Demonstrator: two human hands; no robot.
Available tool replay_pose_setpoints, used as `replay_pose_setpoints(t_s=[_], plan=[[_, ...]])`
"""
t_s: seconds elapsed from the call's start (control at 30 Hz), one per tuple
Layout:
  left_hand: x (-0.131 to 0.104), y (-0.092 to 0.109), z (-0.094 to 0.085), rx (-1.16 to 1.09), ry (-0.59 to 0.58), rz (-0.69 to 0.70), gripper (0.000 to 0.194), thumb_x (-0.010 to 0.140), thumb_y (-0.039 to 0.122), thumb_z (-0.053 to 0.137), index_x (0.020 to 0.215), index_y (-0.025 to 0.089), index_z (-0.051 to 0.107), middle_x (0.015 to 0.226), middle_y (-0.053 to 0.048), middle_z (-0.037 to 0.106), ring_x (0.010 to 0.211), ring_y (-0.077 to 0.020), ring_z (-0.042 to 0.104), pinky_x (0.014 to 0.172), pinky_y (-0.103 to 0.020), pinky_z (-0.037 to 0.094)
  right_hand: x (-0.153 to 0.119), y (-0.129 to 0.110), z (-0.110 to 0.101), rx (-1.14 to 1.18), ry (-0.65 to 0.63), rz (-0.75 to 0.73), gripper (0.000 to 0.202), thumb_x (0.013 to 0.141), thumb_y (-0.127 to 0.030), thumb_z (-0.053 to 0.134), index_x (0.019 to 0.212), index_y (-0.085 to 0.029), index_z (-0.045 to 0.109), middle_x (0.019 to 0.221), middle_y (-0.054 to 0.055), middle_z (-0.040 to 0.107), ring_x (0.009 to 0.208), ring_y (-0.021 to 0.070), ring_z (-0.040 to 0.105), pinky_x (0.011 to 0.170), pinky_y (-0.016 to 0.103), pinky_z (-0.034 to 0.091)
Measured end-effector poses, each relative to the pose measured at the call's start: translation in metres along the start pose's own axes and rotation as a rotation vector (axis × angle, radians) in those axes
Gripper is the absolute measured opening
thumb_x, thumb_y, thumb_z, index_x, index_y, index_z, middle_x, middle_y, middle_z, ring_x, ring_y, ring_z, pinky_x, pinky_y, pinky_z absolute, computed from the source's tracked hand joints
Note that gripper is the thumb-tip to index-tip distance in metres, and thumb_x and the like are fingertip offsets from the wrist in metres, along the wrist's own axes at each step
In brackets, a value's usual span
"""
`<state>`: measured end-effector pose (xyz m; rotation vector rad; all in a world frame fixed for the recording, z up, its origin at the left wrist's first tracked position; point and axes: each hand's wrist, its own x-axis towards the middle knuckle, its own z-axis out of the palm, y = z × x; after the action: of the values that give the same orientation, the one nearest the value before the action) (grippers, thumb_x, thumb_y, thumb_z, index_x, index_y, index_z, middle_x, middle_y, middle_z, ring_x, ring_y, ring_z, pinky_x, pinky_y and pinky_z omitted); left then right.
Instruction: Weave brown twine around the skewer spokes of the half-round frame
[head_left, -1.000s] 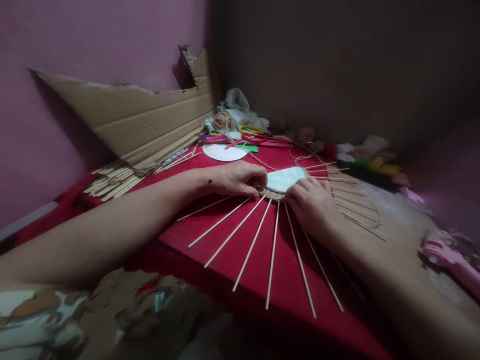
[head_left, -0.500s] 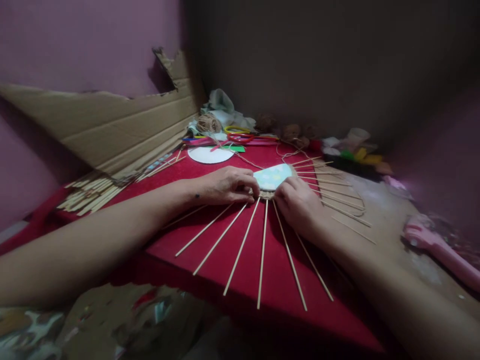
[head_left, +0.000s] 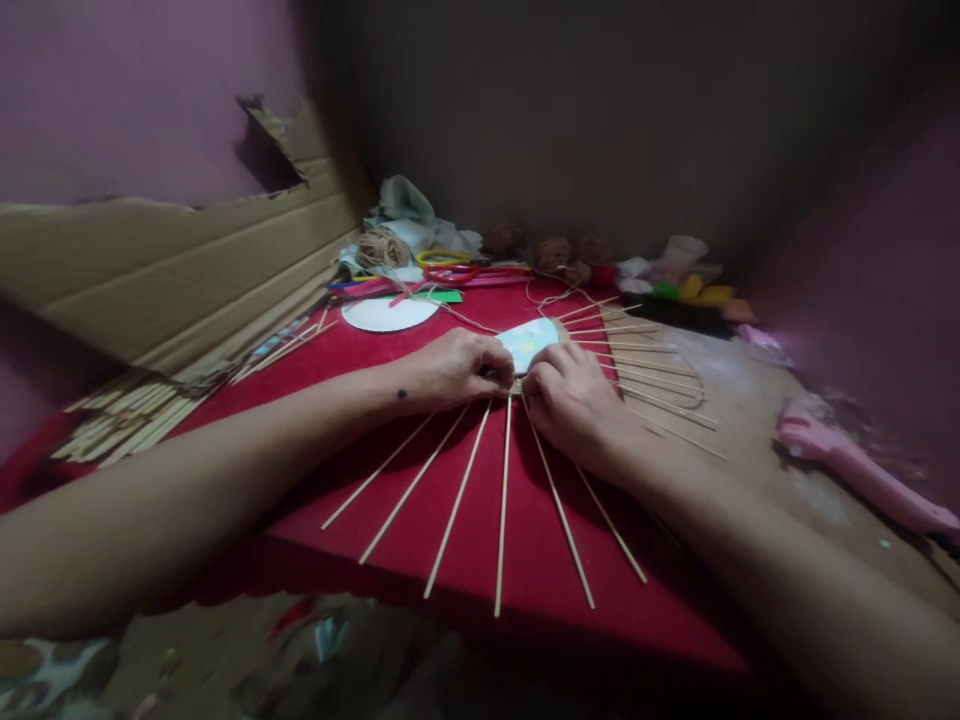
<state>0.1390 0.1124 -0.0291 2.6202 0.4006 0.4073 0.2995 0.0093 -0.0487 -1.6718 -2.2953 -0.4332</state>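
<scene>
A pale blue patterned disc (head_left: pixel 531 343) lies on the red cloth, with thin wooden sticks (head_left: pixel 504 510) fanning out around it. Twine (head_left: pixel 518 386) is woven along its near edge. My left hand (head_left: pixel 472 368) pinches at the left of this edge, thumb and fingers together; whatever is between them is too small to name. My right hand (head_left: pixel 574 395) has its fingers curled over the right part of the same edge, and its fingertips are partly hidden.
Behind lie a white disc (head_left: pixel 390 314), a twine ball (head_left: pixel 381 248) and red-handled scissors (head_left: pixel 450 272). Bundled sticks (head_left: pixel 131 415) and cardboard (head_left: pixel 187 260) stand at the left. A pink glue gun (head_left: pixel 847 455) rests at the right.
The whole view has shifted, so things appear further left. My right hand has come nearer to my left hand along the disc's near edge, covering more of the woven twine.
</scene>
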Motion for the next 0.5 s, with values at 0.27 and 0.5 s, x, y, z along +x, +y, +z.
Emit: replay_pose_setpoints(t_s=[0.27, 0.5], plan=[[-0.007, -0.003, 0.006, 0.065, 0.059, 0.052, 0.007, 0.078, 0.018, 0.062, 0.078, 0.015, 0.069, 0.078, -0.002, 0.067, 0.073, -0.0113, 0.06, 0.07, -0.021, 0.044, -0.007, -0.014, -0.051, 0.222, -0.243, 0.19, 0.012, 0.081, -0.015, 0.051, 0.077, -0.017, 0.062, 0.068, 0.002, 0.061, 0.059, 0.0119, 0.047, 0.057, 0.026, 0.032], [-0.005, -0.005, 0.007, 0.047, 0.065, 0.069, 0.008, 0.078, 0.019, 0.063, 0.076, 0.015, 0.069, 0.076, -0.002, 0.067, 0.071, -0.0106, 0.059, 0.068, -0.02, 0.043, -0.043, -0.039, -0.074, 0.378, -0.356, 0.166, 0.019, 0.081, -0.017, 0.052, 0.064, -0.02, 0.059, 0.052, -0.003, 0.054, 0.043, 0.0088, 0.043, 0.043, 0.024, 0.023]])
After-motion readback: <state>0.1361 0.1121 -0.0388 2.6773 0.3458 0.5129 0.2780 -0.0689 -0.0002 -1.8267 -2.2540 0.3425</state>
